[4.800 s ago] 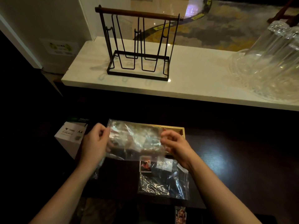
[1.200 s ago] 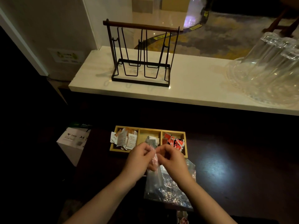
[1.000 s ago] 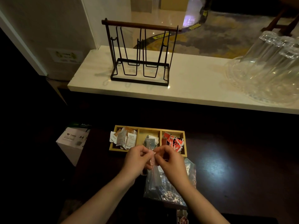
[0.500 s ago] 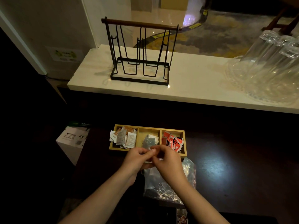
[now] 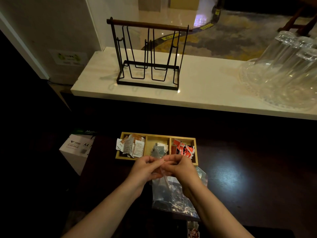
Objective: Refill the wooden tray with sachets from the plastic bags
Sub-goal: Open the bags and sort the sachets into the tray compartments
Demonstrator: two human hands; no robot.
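Note:
A wooden tray (image 5: 196,152) with three compartments lies on the dark table. White and orange sachets (image 5: 132,146) fill its left compartment, a few grey-green ones (image 5: 158,149) lie in the middle, and red ones (image 5: 184,149) fill the right. Just in front of the tray, my left hand (image 5: 145,170) and my right hand (image 5: 181,169) pinch the top edge of a clear plastic bag (image 5: 167,191) between them. The bag hangs down to the table, over another crumpled bag (image 5: 185,206).
A black wire rack with a wooden bar (image 5: 148,55) stands on the pale marble counter (image 5: 205,86) behind the table. Glassware (image 5: 288,73) crowds the counter's right end. A white A4 paper box (image 5: 77,148) sits left of the table. A small sachet (image 5: 193,229) lies near the front edge.
Earlier a bag was held spread over the tray. Since then both hands have come together at the top of a bag in front of the tray and edged slightly toward it.

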